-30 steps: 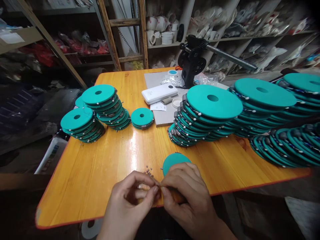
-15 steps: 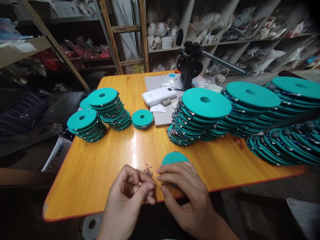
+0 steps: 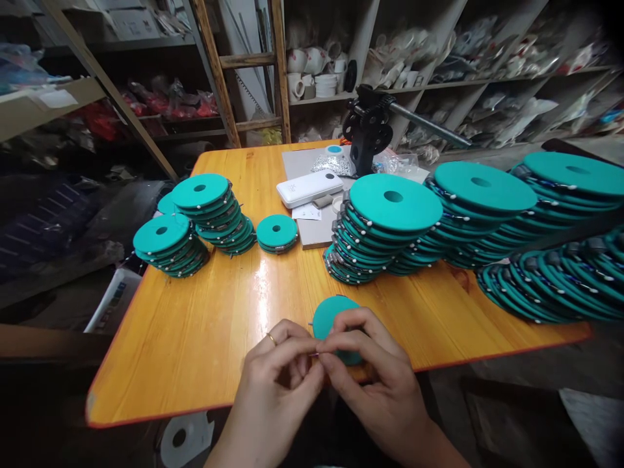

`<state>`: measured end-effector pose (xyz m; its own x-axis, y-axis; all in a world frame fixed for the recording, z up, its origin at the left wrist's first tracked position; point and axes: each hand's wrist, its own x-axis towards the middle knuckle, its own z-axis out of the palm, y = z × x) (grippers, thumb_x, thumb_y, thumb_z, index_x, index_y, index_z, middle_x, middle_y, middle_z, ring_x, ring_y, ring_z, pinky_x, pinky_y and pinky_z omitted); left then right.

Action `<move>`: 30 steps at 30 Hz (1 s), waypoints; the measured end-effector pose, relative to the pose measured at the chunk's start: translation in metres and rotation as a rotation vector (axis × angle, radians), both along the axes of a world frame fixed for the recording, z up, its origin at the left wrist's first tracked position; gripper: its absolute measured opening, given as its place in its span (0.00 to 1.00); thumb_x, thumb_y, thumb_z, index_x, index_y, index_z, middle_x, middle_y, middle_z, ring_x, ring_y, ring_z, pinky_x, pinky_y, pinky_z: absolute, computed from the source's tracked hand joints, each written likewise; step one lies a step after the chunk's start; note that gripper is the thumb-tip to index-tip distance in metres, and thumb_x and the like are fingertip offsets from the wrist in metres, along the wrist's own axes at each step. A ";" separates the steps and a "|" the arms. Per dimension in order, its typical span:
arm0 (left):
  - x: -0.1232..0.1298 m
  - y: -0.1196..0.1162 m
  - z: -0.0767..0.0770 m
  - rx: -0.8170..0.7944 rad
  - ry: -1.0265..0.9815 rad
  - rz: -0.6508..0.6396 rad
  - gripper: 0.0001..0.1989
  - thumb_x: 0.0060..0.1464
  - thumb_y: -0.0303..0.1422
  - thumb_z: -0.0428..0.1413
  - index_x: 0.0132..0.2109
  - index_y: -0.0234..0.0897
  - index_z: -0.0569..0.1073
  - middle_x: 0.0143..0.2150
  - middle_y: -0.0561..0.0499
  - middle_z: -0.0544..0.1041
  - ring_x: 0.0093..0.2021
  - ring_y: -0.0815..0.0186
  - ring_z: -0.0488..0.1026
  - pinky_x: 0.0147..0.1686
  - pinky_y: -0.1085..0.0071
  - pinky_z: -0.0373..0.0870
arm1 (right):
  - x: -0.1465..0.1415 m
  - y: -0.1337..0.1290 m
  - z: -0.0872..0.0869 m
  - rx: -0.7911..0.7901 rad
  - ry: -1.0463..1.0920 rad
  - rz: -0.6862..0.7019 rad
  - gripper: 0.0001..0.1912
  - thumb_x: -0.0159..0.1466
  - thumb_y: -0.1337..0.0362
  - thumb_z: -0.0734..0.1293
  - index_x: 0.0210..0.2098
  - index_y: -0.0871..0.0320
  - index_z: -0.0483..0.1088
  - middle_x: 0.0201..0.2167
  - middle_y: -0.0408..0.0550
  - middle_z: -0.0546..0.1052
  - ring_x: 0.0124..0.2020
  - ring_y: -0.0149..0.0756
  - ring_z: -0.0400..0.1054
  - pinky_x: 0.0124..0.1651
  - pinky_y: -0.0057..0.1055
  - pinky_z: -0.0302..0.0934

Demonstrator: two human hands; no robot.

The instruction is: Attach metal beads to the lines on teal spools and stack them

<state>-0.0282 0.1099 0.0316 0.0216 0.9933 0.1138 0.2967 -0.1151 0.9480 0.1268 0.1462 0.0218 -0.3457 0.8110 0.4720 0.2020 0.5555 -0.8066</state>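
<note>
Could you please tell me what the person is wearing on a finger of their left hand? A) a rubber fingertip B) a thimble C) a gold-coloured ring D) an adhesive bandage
C. A gold-coloured ring shows around one finger of the left hand.

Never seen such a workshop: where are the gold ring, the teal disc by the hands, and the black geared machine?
Gold ring [image 3: 271, 338]: head view, on the band.
Teal disc [image 3: 327, 317]: head view, on its face.
Black geared machine [image 3: 367, 130]: head view, on its wheel.
</note>
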 end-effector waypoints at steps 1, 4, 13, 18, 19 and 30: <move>0.001 0.001 -0.001 0.007 -0.004 0.007 0.06 0.59 0.27 0.55 0.40 0.37 0.78 0.34 0.50 0.71 0.30 0.70 0.70 0.28 0.75 0.69 | 0.001 0.000 0.000 -0.014 -0.008 0.000 0.07 0.65 0.72 0.64 0.39 0.55 0.69 0.37 0.44 0.66 0.42 0.28 0.65 0.44 0.25 0.62; 0.003 0.003 -0.002 0.023 -0.012 0.038 0.06 0.58 0.27 0.56 0.38 0.35 0.78 0.32 0.49 0.73 0.28 0.70 0.70 0.26 0.76 0.68 | 0.004 0.001 0.001 -0.037 -0.048 -0.013 0.05 0.66 0.72 0.62 0.37 0.56 0.66 0.36 0.44 0.66 0.43 0.29 0.63 0.45 0.25 0.61; -0.001 0.003 0.003 -0.026 -0.011 0.073 0.05 0.55 0.26 0.57 0.34 0.34 0.78 0.30 0.50 0.77 0.22 0.74 0.67 0.21 0.81 0.66 | 0.005 0.003 0.002 -0.003 -0.139 0.005 0.06 0.64 0.74 0.59 0.34 0.58 0.61 0.34 0.45 0.64 0.41 0.31 0.61 0.42 0.28 0.59; -0.001 0.003 0.003 -0.025 0.001 0.071 0.05 0.55 0.26 0.57 0.34 0.35 0.78 0.30 0.50 0.78 0.22 0.74 0.68 0.21 0.81 0.66 | 0.005 0.004 -0.001 -0.009 -0.159 0.024 0.04 0.65 0.73 0.60 0.35 0.58 0.62 0.35 0.46 0.65 0.42 0.32 0.62 0.43 0.29 0.59; -0.001 0.004 0.003 -0.026 0.001 0.069 0.05 0.55 0.26 0.57 0.34 0.36 0.79 0.30 0.50 0.78 0.22 0.74 0.68 0.21 0.81 0.66 | 0.005 0.004 -0.001 -0.006 -0.160 0.023 0.04 0.65 0.73 0.60 0.36 0.58 0.62 0.35 0.46 0.65 0.42 0.32 0.62 0.43 0.29 0.59; 0.000 0.003 0.002 -0.028 -0.004 0.067 0.05 0.56 0.27 0.57 0.34 0.36 0.78 0.30 0.50 0.77 0.22 0.75 0.67 0.20 0.81 0.66 | 0.004 0.004 -0.001 0.016 -0.173 0.005 0.06 0.64 0.75 0.59 0.35 0.58 0.61 0.35 0.46 0.65 0.42 0.32 0.61 0.43 0.29 0.59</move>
